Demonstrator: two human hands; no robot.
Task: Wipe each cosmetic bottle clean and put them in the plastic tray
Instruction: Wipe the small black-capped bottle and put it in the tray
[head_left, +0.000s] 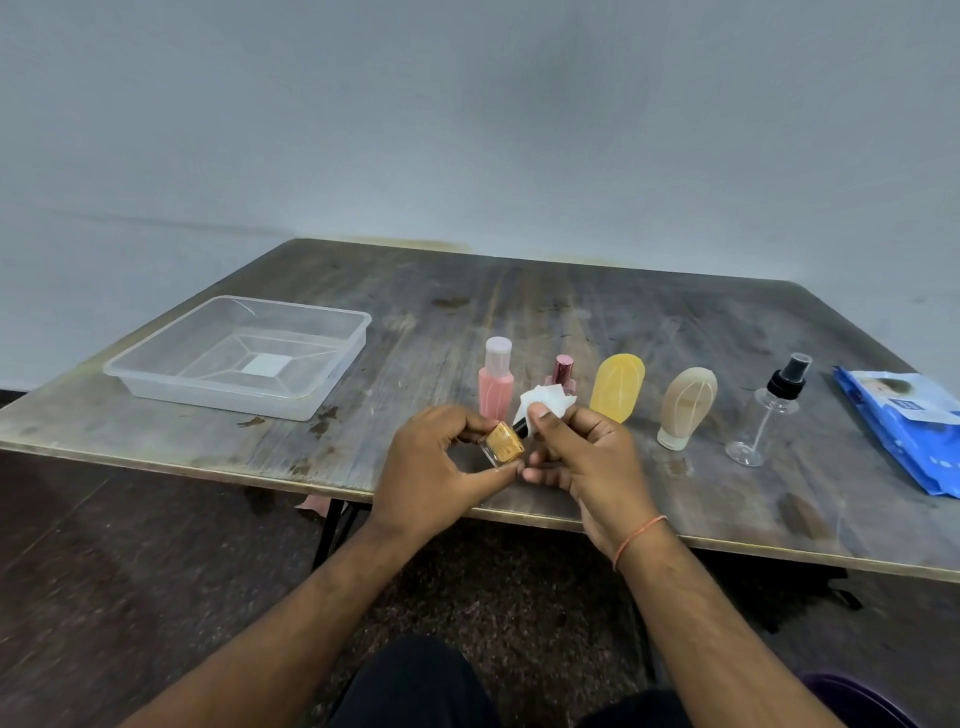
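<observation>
A small square glass bottle with an orange-yellow body and a black cap (503, 440) was held tilted above the near edge of the table, between the person's two hands. The left hand (435, 467) had its fingers and thumb curled round the bottle's body. The right hand (582, 457) pinched a crumpled white wipe (545, 399) against the bottle's black cap end. Just behind the hands stood a pink bottle with a pale rounded cap (496, 383) and, partly hidden by the wipe, a small bottle with a shiny pink cap (562, 372). To the right of them stood a yellow squeeze tube (617, 387), then a beige squeeze tube on its white cap (685, 405), and then a clear spray bottle with a black pump top (768, 415), each a little apart from the next. At the far right lay a blue pack of wipes (904, 431). Well off to the left sat a clear plastic tray (218, 391), with nothing in it that I could see, on the worn grey wooden table (571, 301). An orange thread (638, 538) circled the right wrist.
</observation>
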